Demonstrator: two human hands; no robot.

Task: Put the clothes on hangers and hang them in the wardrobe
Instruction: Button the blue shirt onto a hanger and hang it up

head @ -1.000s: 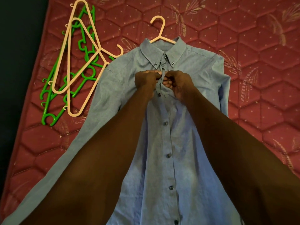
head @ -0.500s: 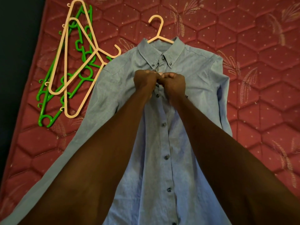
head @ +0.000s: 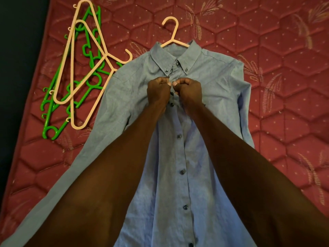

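A blue button-down shirt (head: 213, 90) lies flat, front up, on a red quilted mattress (head: 288, 97). A cream hanger (head: 173, 35) is inside it, with its hook sticking out above the collar. My left hand (head: 158, 91) and my right hand (head: 189, 90) meet at the placket just below the collar. Both pinch the shirt's front edges between curled fingers and thumb, at a button near the top. The button itself is hidden between my fingers.
Spare hangers lie to the left of the shirt: two cream hangers (head: 71, 68) on top of green hangers (head: 53, 114). The mattress's left edge (head: 38, 72) borders a dark floor. The shirt's left sleeve runs toward the lower left corner.
My two hands have drawn closer together at the placket and stay just under the collar. The shirt and the hangers lie where they were.
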